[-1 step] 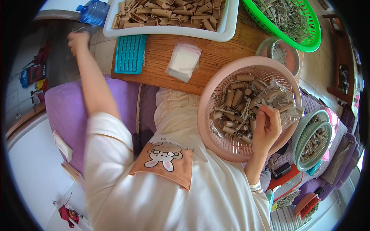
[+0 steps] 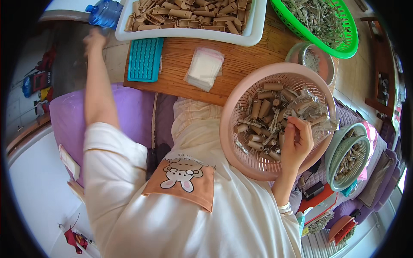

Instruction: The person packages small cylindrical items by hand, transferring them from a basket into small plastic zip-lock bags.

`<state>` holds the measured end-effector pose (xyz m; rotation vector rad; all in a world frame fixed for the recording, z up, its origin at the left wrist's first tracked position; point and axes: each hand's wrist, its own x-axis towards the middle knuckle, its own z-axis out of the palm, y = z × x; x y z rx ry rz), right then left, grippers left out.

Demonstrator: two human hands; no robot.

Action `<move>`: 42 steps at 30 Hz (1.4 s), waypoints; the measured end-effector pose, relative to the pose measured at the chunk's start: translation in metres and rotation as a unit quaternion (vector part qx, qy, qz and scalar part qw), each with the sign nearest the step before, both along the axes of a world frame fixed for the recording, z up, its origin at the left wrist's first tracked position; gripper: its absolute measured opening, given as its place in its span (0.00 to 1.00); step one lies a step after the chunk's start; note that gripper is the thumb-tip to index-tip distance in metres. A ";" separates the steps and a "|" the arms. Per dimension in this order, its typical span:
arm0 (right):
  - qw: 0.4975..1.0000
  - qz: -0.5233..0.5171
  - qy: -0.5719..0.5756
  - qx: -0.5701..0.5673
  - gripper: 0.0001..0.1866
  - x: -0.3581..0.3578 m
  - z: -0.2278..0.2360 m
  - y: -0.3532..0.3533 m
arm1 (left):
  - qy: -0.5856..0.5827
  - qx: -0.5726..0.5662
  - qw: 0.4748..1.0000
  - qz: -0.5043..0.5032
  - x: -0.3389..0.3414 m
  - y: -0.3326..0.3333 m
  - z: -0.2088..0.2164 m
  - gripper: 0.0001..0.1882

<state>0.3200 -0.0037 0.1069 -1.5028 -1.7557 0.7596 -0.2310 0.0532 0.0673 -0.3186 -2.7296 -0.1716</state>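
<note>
My right hand (image 2: pixel 297 139) is over the right part of a pink plastic basket (image 2: pixel 232 101), its fingers curled and pressed together. What they hold, if anything, is hidden. Just beyond those fingers, a crumpled clear plastic bag (image 2: pixel 313 104) with tubes inside lies in the basket. Short brown tubes (image 2: pixel 257 108) and dry grey-green plant strands are heaped beside the bag. My left arm stretches out to the far left, past the table edge. There my left hand (image 2: pixel 94 41), smeared by motion, is just below a blue water jug (image 2: pixel 104 14); its fingers cannot be made out.
On the wooden table (image 2: pixel 176 56) are a white tray (image 2: pixel 228 38) of brown pieces, a teal dimpled tray (image 2: pixel 145 60), small clear bags (image 2: pixel 204 69) and a green basket (image 2: pixel 350 49) of dried plants. Grey-green baskets (image 2: pixel 334 167) stand right; a purple seat (image 2: pixel 71 120) is left.
My left hand has shifted slightly to the right and farther away, toward the jug, and is more blurred. The left sleeve has swung left. My right hand stays nearly still.
</note>
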 end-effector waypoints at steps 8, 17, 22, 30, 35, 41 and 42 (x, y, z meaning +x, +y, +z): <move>0.988 0.057 -0.081 -0.119 0.06 -0.012 0.000 0.003 | -0.179 -0.050 0.964 -0.191 -0.050 0.015 -0.060 0.21; 0.925 0.091 -0.302 -0.212 0.17 -0.053 -0.037 0.000 | -0.096 0.362 0.853 -0.364 0.162 -0.023 -0.009 0.11; 0.933 0.087 -0.276 -0.216 0.13 -0.047 -0.034 0.005 | -0.198 0.262 0.839 -0.434 0.249 -0.044 -0.036 0.11; 0.960 0.005 0.098 -0.263 0.16 -0.027 -0.013 0.003 | -0.117 0.094 0.830 -0.537 0.285 -0.052 -0.084 0.14; 0.830 0.009 0.495 -0.259 0.21 0.001 0.002 -0.013 | -0.194 0.131 0.826 -0.513 0.289 -0.056 -0.080 0.10; 0.949 -0.010 0.162 -0.271 0.22 0.004 0.026 0.006 | -0.181 0.142 0.811 -0.538 0.293 -0.053 -0.070 0.05; 0.954 -0.007 0.145 -0.261 0.21 0.004 0.021 0.006 | -0.198 0.137 0.813 -0.531 0.295 -0.054 -0.069 0.05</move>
